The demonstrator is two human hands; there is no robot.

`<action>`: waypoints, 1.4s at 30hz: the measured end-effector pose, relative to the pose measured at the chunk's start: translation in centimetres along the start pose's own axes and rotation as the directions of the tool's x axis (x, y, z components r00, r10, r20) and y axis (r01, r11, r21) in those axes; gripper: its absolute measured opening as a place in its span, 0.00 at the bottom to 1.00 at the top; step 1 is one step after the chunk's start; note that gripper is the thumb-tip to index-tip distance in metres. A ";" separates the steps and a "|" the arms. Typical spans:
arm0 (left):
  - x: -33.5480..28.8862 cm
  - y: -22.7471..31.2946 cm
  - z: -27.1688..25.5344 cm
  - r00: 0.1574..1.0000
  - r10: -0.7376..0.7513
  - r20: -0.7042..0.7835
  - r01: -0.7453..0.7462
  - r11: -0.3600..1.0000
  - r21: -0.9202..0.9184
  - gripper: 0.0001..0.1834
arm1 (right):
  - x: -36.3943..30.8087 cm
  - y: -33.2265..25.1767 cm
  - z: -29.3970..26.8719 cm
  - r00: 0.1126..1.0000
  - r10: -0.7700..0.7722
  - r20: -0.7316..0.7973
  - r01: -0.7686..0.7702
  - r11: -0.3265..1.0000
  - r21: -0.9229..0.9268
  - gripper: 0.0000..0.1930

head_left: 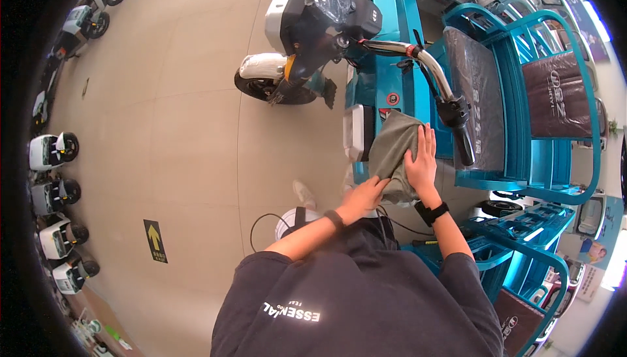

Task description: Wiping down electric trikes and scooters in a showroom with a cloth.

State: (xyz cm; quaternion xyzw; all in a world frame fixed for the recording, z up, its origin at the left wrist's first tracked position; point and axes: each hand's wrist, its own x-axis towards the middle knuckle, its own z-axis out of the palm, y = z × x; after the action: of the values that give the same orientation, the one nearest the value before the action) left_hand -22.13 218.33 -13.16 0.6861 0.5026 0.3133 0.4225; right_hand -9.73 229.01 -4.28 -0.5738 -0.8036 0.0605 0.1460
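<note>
A grey-green cloth (394, 151) is spread beside the teal front of an electric cargo tricycle (375, 86), covering part of it. My left hand (366, 199) has its fingers closed on the cloth's lower left edge. Along the cloth's right side lies my right hand (422, 162), flat, with fingers stretched out and thumb apart. Whether the cloth touches the panel beneath, I cannot tell. Just above and right of my right hand is the black grip (460, 132) of the curved chrome handlebar (431, 63).
A plastic-wrapped seat (479, 96) and teal rails (591, 96) stand to the right. The front wheel (264, 88) is at the upper left of the tricycle. Another teal tricycle (516, 246) is close at lower right. Scooters (55, 236) line the far left. A floor sign (155, 241) lies on beige tiles.
</note>
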 end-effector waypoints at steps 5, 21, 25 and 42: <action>-0.9 -1.5 -2.9 0.983 0.054 -0.175 -0.064 0.997 -0.049 0.28 | 0.1 0.1 0.5 1.000 0.000 -0.025 -0.002 0.996 -0.084 0.31; 3.6 -6.6 -3.8 0.975 -0.030 -0.222 0.143 0.847 0.512 0.29 | -2.4 -4.4 6.0 0.983 -0.114 0.146 0.135 0.980 -0.147 0.34; 5.0 -6.5 -4.6 0.980 -0.107 -0.167 0.181 0.827 0.532 0.31 | -2.3 -3.0 12.9 0.966 -0.112 0.232 0.057 0.972 0.229 0.35; 10.0 -11.2 -15.1 0.981 -0.195 -0.005 0.188 0.935 0.300 0.23 | 11.3 -5.3 15.5 0.938 0.152 0.313 -0.254 0.914 0.317 0.21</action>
State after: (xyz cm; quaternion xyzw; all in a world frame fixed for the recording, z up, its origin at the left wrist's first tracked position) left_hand -36.80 233.45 -16.44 0.6936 0.6034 0.1826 0.3485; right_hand -22.66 238.97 -15.69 -0.6046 -0.7276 0.2996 0.1234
